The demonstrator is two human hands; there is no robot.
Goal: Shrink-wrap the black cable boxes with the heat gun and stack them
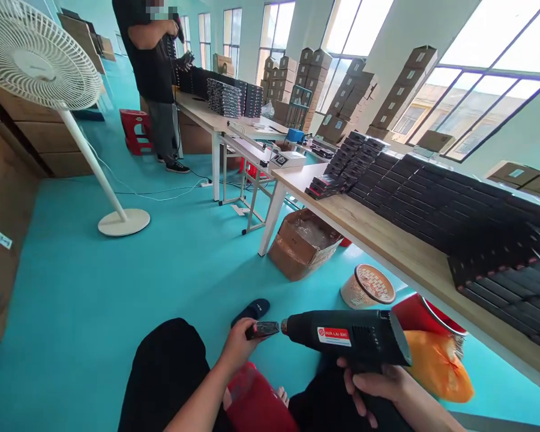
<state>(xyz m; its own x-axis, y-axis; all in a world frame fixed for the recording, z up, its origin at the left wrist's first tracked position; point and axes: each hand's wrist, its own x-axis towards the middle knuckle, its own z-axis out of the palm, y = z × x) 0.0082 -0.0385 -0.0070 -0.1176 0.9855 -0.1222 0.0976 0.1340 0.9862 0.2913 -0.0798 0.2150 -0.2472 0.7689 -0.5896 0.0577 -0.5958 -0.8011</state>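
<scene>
A small dark box in clear film point(264, 329) is held at its left end by my left hand point(239, 343), low in the middle of the view. My right hand point(378, 387) is wrapped round the handle of a black heat gun point(342, 336) with a red and white label. The gun's nozzle points left at the box's right end, with a very small gap between them. Below my left hand, a red surface point(261, 402) shows between my knees.
A wooden table point(369, 222) with stacked black boxes point(414, 198) runs along the right. Beneath it stand a carton point(297, 246), a basket point(357, 291) and an orange bag point(438, 366). A white fan point(94, 162) and a standing person point(150, 66) are further back.
</scene>
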